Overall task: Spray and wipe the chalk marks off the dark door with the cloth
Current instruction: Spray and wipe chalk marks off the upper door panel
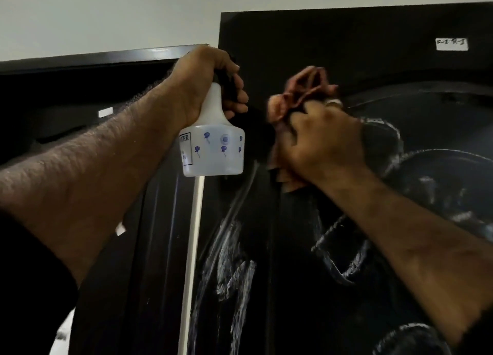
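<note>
Under a pale wall [106,13], chalk marks [229,261] streak the dark door [346,47].

1. The cloth [298,98] is showing blurred, its lower part hiding behind the right hand [324,141].
2. The spray bottle [213,141] head is hiding inside the left hand [205,85].
3. The small white label [452,44] is reading too blurred to make out.
4. The chalk marks [229,261] are running off the bottom edge.

bare forearms, dark sleeve [32,288], finger ring [333,102]
</note>
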A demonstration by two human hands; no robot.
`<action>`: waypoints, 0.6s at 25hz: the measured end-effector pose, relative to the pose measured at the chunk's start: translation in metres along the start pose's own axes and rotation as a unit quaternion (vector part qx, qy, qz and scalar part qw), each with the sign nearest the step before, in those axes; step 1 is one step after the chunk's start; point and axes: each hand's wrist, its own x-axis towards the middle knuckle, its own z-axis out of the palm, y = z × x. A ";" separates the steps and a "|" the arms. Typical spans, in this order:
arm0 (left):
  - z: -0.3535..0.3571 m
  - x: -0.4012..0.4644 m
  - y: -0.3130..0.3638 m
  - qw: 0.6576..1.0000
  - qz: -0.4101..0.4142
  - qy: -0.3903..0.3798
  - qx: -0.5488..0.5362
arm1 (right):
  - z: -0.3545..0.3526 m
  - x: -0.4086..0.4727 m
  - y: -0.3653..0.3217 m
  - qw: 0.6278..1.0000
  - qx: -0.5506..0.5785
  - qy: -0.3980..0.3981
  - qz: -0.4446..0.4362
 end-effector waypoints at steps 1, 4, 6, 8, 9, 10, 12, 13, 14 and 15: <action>0.006 0.001 0.000 1.000 0.003 0.004 0.003 | 0.005 0.004 -0.007 0.999 -0.001 -0.004 -0.046; 0.017 0.001 0.000 1.000 0.006 -0.006 0.001 | -0.005 0.012 0.030 0.995 -0.030 -0.045 -0.087; 0.017 -0.001 0.001 1.000 0.004 -0.028 -0.009 | -0.024 0.010 0.072 0.999 -0.032 -0.040 0.012; 0.018 -0.002 0.003 0.999 0.010 -0.039 -0.011 | -0.040 0.013 0.093 0.989 -0.052 -0.013 0.134; 0.021 -0.002 0.005 0.999 0.015 -0.041 -0.010 | -0.040 0.017 0.091 0.984 -0.066 -0.011 0.167; 0.025 -0.002 0.007 0.999 0.019 -0.041 -0.008 | -0.037 0.021 0.081 0.984 -0.074 -0.011 0.162; 0.034 -0.001 0.010 0.999 0.023 -0.040 -0.006 | -0.031 0.025 0.053 0.994 -0.058 -0.034 0.083; 0.039 -0.001 0.012 0.999 0.022 -0.040 -0.005 | -0.030 0.022 0.044 0.997 -0.048 -0.059 0.029; 0.046 -0.001 0.014 0.999 0.020 -0.044 -0.006 | -0.031 0.017 0.044 0.996 -0.044 -0.079 -0.019; 0.054 -0.001 0.017 0.999 0.019 -0.048 -0.008 | -0.034 0.013 0.053 0.994 -0.046 -0.087 -0.045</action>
